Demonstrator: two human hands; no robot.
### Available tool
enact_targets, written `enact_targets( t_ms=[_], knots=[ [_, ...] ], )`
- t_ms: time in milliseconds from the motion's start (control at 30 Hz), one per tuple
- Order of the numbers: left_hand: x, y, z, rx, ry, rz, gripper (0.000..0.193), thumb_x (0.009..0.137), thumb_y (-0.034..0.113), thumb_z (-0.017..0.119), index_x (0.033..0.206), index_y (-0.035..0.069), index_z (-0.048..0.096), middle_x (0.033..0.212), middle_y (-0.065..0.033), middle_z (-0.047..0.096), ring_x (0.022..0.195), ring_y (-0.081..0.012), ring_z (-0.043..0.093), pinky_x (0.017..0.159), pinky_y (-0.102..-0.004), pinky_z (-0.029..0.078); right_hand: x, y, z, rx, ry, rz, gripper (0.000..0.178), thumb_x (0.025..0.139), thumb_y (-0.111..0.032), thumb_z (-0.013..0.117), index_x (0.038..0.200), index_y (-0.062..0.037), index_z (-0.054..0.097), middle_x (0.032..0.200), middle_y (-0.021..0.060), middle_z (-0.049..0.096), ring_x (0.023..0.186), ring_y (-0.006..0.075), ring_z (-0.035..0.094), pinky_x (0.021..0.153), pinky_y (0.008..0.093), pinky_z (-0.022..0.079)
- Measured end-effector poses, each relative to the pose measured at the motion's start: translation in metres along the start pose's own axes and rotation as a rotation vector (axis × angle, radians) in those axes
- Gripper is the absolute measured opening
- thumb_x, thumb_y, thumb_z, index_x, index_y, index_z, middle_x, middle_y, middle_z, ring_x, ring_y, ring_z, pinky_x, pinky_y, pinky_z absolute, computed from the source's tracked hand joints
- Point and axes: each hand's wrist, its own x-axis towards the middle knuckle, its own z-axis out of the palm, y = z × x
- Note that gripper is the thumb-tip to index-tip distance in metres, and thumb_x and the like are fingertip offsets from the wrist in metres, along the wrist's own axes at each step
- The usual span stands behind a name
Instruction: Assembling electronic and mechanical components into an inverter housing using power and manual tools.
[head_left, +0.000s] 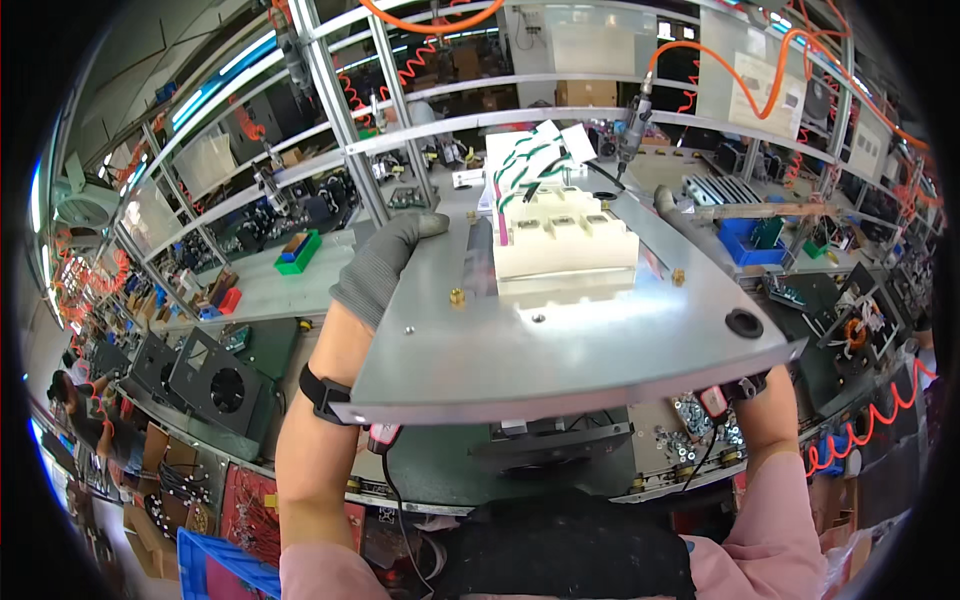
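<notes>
I hold a large silver sheet-metal panel (pixel 560 362) up in front of me with both hands. A grey knit glove covers my left hand (pixel 395 248), which is closed around the panel's left edge, its thumb reaching over the far part. On the right side, only a gloved fingertip of my right hand (pixel 664 203) shows past the edge; the panel hides the rest. A cream-white block component (pixel 566 250) is mounted on the panel, with green-and-white striped wires (pixel 525 170) behind it. Brass standoffs (pixel 457 297) and a black grommet (pixel 744 323) also sit on the panel.
Under the panel is a green work mat (pixel 440 465), with loose nuts and screws (pixel 690 425) to its right. A power screwdriver (pixel 634 130) hangs beyond the panel. A blue bin (pixel 750 245) stands right; a green bin (pixel 297 252) and black fan housing (pixel 215 378) stand left.
</notes>
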Motion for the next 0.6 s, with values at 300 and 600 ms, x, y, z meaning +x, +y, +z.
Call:
enact_targets(
  t_ms=[300,600],
  knots=[
    [0.098,-0.064,-0.081,0.408,-0.182,-0.205,0.03,0.09,0.023,0.054,0.104,-0.003,0.057,0.073,-0.0072,0.064,0.047,-0.0105,0.058,0.04,-0.019,0.045,0.116,0.09,-0.095,-0.526,0.027,0.34,0.036,0.094,-0.036,0.049,0.11,-0.005,0.056,0.091,0.0024,0.059,0.073,0.0074,0.056,0.064,0.0231,0.05],
    [0.137,-0.147,-0.146,0.443,-0.076,-0.291,0.034,0.088,0.017,0.057,0.114,-0.003,0.048,0.087,-0.0088,0.061,0.044,-0.0114,0.054,0.04,-0.0208,0.045,0.147,0.18,-0.125,-0.628,0.061,0.344,0.035,0.092,-0.028,0.053,0.116,-0.0023,0.057,0.101,0.0046,0.06,0.089,0.0092,0.055,0.077,0.0228,0.046]
  ],
)
